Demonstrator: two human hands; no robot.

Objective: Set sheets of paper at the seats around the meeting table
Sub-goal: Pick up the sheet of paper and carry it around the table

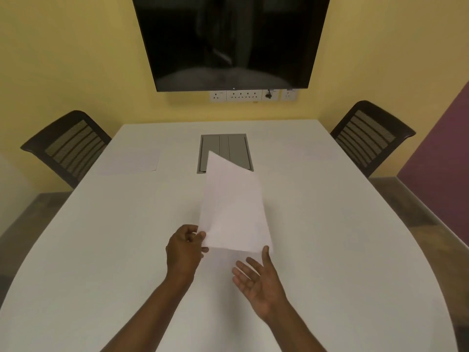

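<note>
Sheet (234, 207): pinched at its near-left corner by left hand (184, 250), raised over table (101, 250) (presumably for the near-edge seat); right hand (256, 280) palm-up, fingers spread, thumb touching the sheet's near edge. Second sheet (132, 161): flat at far-left edge, before chair (67, 146).

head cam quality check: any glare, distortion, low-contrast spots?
Head view: wide-angle bowing curves the table edges and tilts the chairs outward; dim, warm light; the dark wall screen shows faint reflections; the sheet by the left chair barely separates from the white tabletop; the held sheet, pinched by the left hand, is slightly soft.
</note>
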